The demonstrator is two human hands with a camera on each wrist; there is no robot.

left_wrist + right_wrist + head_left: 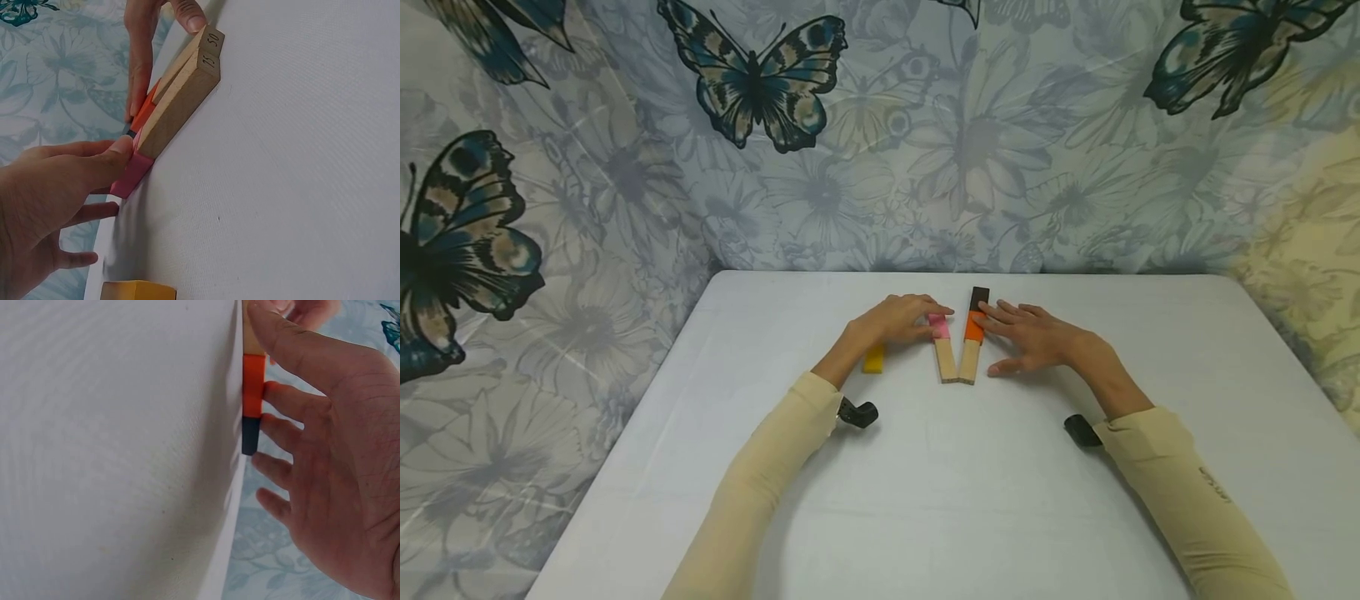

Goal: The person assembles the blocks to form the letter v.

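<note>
Two plain wooden blocks meet at their near ends in a V on the table: the left wooden block [947,361] and the right wooden block [969,362]. Small digits are printed on their ends. At the far end of the left one is a pink block [132,175], which my left hand [901,320] pinches between thumb and fingers. An orange block [253,386] and a black block [250,435] continue the right arm of the V. My right hand [1033,335] lies beside them, fingers extended with the tips at the orange and black blocks and the thumb near the wooden block.
A yellow block [873,359] lies left of the V, partly under my left wrist. The white-covered table [970,500] reaches back to a curtain [880,192] printed with butterflies and flowers. Black wrist cameras are strapped at both cuffs.
</note>
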